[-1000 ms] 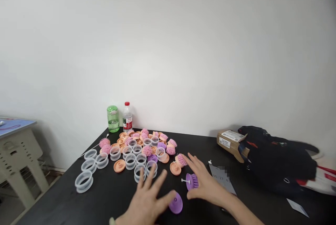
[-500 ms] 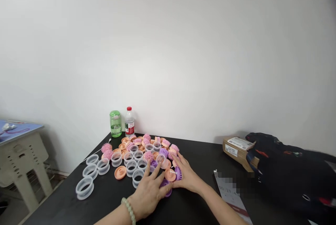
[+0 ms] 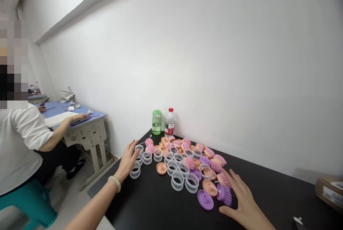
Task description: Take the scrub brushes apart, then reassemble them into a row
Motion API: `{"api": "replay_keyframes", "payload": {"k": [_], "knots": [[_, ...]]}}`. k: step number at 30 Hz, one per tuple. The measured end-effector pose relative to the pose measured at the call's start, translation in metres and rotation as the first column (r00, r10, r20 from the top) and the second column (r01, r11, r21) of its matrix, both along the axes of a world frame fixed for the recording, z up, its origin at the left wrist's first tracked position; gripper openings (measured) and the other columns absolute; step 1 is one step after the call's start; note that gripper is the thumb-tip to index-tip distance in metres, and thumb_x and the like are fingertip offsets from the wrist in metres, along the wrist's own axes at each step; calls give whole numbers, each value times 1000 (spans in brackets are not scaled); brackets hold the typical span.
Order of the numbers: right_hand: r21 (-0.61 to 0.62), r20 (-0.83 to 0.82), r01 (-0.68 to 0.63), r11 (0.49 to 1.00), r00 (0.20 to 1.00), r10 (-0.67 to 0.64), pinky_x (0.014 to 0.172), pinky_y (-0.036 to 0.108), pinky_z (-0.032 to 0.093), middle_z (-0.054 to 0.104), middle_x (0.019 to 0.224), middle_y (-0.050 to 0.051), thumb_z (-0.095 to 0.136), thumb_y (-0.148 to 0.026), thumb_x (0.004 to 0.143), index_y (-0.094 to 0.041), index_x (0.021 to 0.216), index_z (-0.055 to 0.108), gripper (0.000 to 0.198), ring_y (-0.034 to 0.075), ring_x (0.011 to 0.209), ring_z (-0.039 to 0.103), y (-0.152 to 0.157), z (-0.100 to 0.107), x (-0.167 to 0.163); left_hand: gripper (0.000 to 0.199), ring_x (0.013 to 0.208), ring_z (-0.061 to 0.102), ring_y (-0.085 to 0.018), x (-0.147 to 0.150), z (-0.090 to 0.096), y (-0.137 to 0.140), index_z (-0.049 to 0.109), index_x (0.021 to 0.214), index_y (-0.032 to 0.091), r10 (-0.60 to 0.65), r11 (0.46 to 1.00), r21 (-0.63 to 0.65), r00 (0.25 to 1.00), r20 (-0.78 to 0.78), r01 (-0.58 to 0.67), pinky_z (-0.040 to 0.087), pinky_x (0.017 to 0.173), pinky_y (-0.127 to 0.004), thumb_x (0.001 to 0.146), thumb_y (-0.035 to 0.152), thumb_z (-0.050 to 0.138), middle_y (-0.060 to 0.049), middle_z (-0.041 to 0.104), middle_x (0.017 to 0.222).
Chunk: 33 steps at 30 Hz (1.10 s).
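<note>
Head view: a purple disc (image 3: 205, 200) lies on the black desk (image 3: 158, 205), at the near side of a spread of small parts. Just right of the disc, a purple brush (image 3: 225, 195) is tipped on its side, its white stem (image 3: 215, 189) pointing left across a peach disc (image 3: 209, 188) that lies just beyond the purple one. The person's right hand (image 3: 242, 197) is to the right of the purple disc, thumb and fingers spread about the near and far sides of the purple brush; whether a fingertip touches it cannot be told. The left hand (image 3: 129, 160), with a beaded bracelet (image 3: 117, 184) at the wrist, is well to the left of the disc and farther back, fingers stretched out at the outermost clear rings (image 3: 135, 176); contact there cannot be told either. The two hands are well apart, neither one closed.

More clear rings stand to the left of the disc and beyond it. Pink brushes (image 3: 189, 162) are gathered beyond it too. A green bottle (image 3: 157, 122) and a red-capped bottle (image 3: 169, 122) stand upright far behind the disc, to its left. A carton (image 3: 332, 190) is well to its right. Far left of the disc, another person (image 3: 26, 130) sits on a teal stool (image 3: 29, 201) at a blue desk (image 3: 99, 114).
</note>
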State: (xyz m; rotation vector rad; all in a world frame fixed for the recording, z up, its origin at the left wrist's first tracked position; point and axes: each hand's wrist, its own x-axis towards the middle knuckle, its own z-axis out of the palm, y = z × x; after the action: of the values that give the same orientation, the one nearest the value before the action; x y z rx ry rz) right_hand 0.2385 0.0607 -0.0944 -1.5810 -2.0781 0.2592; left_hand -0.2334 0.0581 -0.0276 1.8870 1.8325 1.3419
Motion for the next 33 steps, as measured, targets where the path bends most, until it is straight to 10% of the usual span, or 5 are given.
{"api": "replay_keyframes", "payload": {"k": [5,16,27,33], "knots": [[183,-9,1,983,1000,0,111,57,35,18,164,14,68,-41,74,-25,156,15,98,42,149,13,-26,-11,-7,60,142,40,-28,-6,-15,36,51,141,20,-4,994,-107,995,97,15,32,117,-48,98,56,29,-12,47,152],[186,-32,12,982,999,-6,110,54,40,20,164,10,67,-47,81,-31,156,10,95,39,149,17,-58,1,-14,52,145,31,-29,70,-34,76,45,141,20,71,992,-112,980,184,-51,23,119,-52,99,50,41,-13,39,155],[111,-267,137,984,958,-103,112,51,39,35,157,10,61,-43,84,-27,151,31,75,34,146,30,-85,29,-11,65,145,30,-31,68,4,9,39,144,16,38,999,-29,980,197,-33,23,120,-53,94,57,36,-17,39,151],[79,-339,95,992,939,-63,94,36,52,66,117,8,59,-32,86,-24,114,65,30,25,108,65,-90,53,-21,39,142,36,-32,123,15,-50,53,132,28,-238,940,189,944,-229,283,42,110,-55,95,38,49,-11,39,152]]}}
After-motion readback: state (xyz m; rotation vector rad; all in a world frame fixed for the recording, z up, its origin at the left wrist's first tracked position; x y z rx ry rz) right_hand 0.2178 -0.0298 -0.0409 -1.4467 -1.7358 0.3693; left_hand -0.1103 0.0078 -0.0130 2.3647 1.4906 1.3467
